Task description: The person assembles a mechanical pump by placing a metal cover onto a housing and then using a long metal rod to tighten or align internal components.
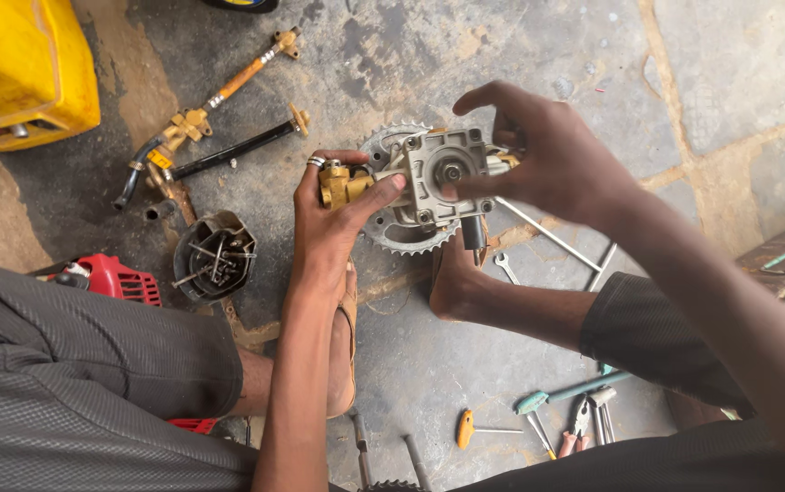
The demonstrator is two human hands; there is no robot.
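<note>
While left hand [333, 214] clamps brass fitting [345, 182], right hand [547, 159] w/ narrow grip pinches grey pump housing [442, 178] btwn both.

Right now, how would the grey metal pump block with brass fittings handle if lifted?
The grey metal pump block is probably heavy: solid casting, and both the left hand and right hand grip it. Likely rigid. Its brass fittings probably make it lopsided.

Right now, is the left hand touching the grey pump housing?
Touching. The head view shows the left hand gripping the brass fitting, with its thumb tip pressed on the left edge of the grey pump housing. The right hand holds the other side.
</note>
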